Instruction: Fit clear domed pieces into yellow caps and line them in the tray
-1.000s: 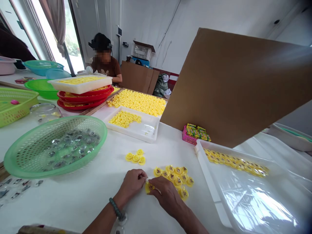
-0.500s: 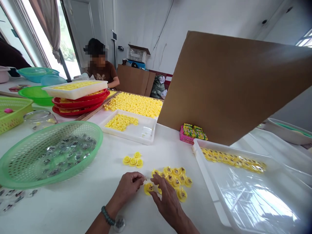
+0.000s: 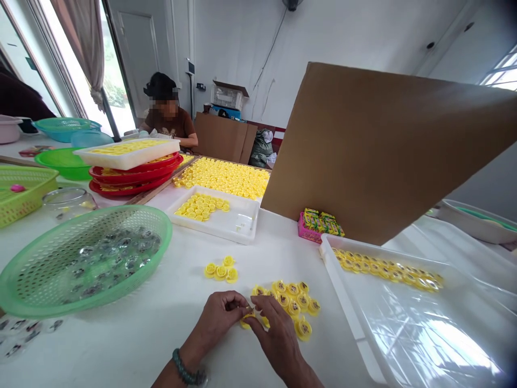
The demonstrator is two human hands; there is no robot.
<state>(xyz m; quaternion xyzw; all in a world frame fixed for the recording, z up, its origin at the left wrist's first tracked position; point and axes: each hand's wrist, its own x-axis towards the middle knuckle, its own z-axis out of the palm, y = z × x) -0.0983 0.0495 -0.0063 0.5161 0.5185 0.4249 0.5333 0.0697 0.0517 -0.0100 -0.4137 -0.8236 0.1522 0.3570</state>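
My left hand is pinched, thumb against forefinger, over a small yellow round piece; whatever the pinch holds is too small to make out. From the other side my right hand curls thumb and fingers around that yellow piece, and the fingertips of both hands meet there. Just beyond my right hand lies a cluster of yellow round pieces with dark pictures on top. Farther forward sits a small group of plain yellow pieces. A clear dome-like piece is partly hidden by my left wrist.
On the left stands a green basket of clear pieces with dark prints. A white tray of yellow pieces is ahead. At right, a large white tray holds rows of pictured pieces, before a cardboard sheet. A person sits across.
My left hand has moved slightly right and down onto the yellow piece. My right hand's thumb and fingers have closed in around it. The view has tilted up a little.
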